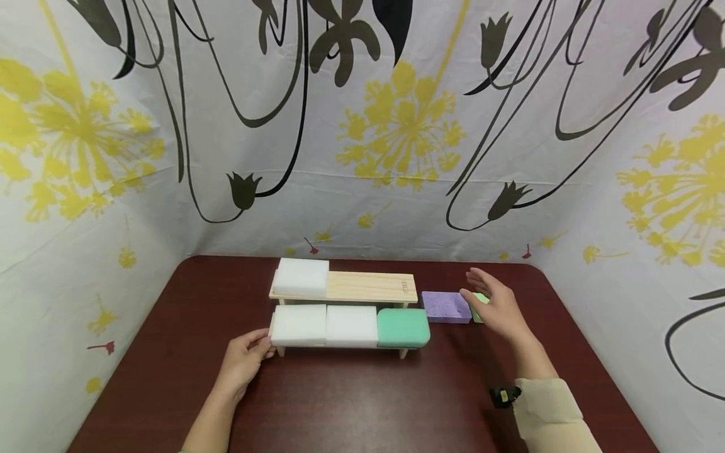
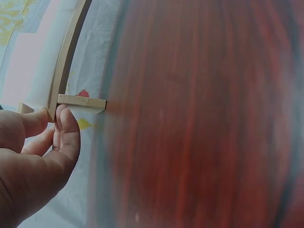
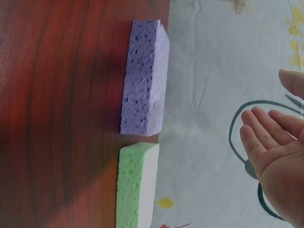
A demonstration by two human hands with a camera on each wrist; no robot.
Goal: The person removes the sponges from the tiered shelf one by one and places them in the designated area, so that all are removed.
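Pale wood is forming two low, footed stands on the dark red-brown bench: the near wooden stand, which I am taking as the clock's centre, and the far wooden stand at twelve. Two white square blocks are lying side by side on the near one, with a rounded teal-green block at its three o'clock end; a third white block is resting on the far stand's left end. Their flat shapes are probably letting them sit steadily. Toward nine, the left hand is pinching the near stand's end between thumb and curled fingers, seemingly steadying it. Toward three, the right hand is hovering with fingers extended and apart, holding nothing. Near it, a pitted purple sponge block and a light-green sponge block are lying on the bench, perhaps for easy reach.
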